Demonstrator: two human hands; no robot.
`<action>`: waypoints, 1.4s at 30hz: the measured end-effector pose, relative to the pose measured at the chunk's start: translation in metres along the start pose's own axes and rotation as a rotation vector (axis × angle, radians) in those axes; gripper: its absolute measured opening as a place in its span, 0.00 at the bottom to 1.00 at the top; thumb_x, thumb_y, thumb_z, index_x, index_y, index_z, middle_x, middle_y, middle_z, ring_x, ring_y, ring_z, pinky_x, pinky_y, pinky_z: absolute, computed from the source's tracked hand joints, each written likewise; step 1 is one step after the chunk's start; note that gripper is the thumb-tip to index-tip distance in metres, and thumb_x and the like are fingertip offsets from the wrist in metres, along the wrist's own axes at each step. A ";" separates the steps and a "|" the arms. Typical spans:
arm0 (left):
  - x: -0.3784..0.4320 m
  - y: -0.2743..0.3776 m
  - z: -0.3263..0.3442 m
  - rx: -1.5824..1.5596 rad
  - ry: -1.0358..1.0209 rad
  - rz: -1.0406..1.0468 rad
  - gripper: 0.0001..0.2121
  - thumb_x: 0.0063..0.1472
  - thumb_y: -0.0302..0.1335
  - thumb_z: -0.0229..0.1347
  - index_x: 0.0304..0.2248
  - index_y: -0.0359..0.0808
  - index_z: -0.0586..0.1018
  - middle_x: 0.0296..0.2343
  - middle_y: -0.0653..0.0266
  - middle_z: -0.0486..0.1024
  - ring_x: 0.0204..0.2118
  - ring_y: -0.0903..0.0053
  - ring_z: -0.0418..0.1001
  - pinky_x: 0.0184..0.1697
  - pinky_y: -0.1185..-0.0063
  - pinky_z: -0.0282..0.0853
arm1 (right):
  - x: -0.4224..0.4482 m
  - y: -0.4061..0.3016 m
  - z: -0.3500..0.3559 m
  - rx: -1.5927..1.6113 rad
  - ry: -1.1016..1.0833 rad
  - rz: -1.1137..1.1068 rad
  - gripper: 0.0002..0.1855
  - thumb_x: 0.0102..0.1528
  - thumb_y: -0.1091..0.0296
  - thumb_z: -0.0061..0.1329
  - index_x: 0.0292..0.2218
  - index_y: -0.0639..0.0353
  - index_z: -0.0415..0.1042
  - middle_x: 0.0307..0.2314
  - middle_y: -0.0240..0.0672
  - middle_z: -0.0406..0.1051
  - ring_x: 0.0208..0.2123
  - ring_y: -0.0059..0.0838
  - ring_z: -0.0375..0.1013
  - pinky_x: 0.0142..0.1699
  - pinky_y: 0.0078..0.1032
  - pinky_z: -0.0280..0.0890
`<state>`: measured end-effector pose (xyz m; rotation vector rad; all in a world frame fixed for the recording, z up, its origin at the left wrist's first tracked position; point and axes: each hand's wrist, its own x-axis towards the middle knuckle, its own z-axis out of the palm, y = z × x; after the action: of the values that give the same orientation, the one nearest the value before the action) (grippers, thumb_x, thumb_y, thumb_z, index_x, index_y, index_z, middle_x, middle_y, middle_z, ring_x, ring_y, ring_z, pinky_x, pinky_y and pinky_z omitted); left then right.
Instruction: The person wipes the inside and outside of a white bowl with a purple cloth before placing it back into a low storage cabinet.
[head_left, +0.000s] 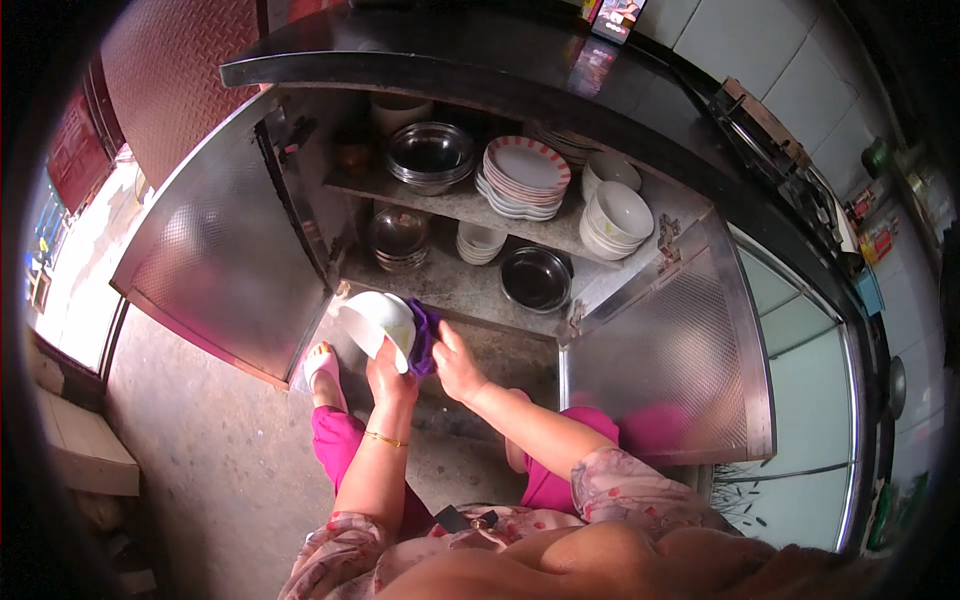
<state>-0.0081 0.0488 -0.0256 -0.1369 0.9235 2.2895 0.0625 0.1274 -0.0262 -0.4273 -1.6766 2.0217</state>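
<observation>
My left hand (391, 375) grips a white bowl (367, 319) from below, thumb side up. The bowl is tipped on its side; whether a second one is nested with it I cannot tell. In my right hand (456, 365) is a purple cloth (422, 341), pressed against the bowl's right side. Both hands are in front of an open cabinet. On its upper shelf (442, 206) stand steel bowls (430, 154), a stack of plates (527, 169) and white bowls (616, 214). Lower down are steel bowls (397, 236), small white bowls (480, 241) and a dark metal bowl (535, 279).
Two metal cabinet doors, left (225, 247) and right (675, 360), stand open on either side. Above runs a black countertop (450, 45) with a phone (619, 19) propped on it. My feet rest on the concrete floor (210, 435).
</observation>
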 end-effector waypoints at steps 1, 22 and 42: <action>-0.002 0.004 0.001 0.045 0.056 0.112 0.17 0.55 0.29 0.48 0.43 0.29 0.68 0.34 0.61 0.72 0.32 0.75 0.72 0.32 0.79 0.69 | -0.003 -0.009 0.006 0.002 -0.005 0.002 0.22 0.55 0.72 0.33 0.51 0.68 0.56 0.47 0.36 0.60 0.50 0.25 0.57 0.55 0.20 0.50; -0.017 0.013 -0.003 0.912 -0.646 0.124 0.32 0.48 0.28 0.54 0.53 0.31 0.57 0.49 0.51 0.60 0.54 0.66 0.56 0.55 0.74 0.51 | 0.012 -0.084 -0.036 -1.386 -0.240 -0.126 0.11 0.40 0.76 0.43 0.30 0.57 0.68 0.27 0.41 0.70 0.31 0.44 0.71 0.36 0.38 0.66; -0.033 0.032 0.002 0.833 -0.202 0.165 0.29 0.50 0.26 0.52 0.51 0.27 0.59 0.46 0.52 0.64 0.46 0.70 0.65 0.48 0.78 0.60 | 0.018 -0.033 -0.026 -0.829 -0.093 -0.020 0.14 0.41 0.73 0.49 0.34 0.63 0.68 0.27 0.46 0.71 0.30 0.42 0.72 0.35 0.31 0.66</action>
<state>-0.0018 0.0158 0.0049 0.5315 1.7254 1.8249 0.0662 0.1630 0.0015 -0.5769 -2.5181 1.2550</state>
